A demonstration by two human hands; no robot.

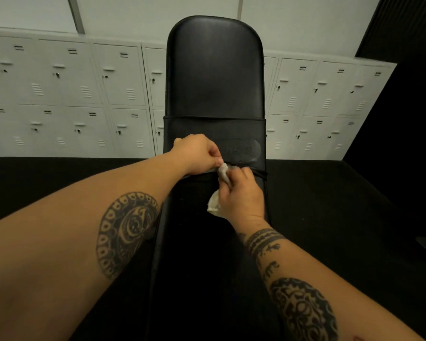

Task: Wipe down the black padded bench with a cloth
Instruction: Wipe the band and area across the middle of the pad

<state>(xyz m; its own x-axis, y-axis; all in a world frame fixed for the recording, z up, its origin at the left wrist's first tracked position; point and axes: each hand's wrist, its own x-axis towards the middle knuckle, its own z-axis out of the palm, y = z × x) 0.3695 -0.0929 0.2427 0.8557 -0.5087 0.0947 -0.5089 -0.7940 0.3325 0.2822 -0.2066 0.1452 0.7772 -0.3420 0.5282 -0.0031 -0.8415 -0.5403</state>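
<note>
Gripping a white cloth (214,205) at mid-bench, both hands on it.
Curled round the cloth with the right hand (241,195), seemingly pinching its top corner with the left hand (197,153) (just beside a strap (214,130) crossing the padding). Running lengthwise straight ahead, the black bench (214,70), toward the lockers (59,94); raised padding beyond the fingers, only the strap in the path.

Both hands are gripping a cloth (219,185) on a black bench (215,77). The left hand (197,153) is pinching its top; the right hand (241,195) is clutching the rest.
</note>
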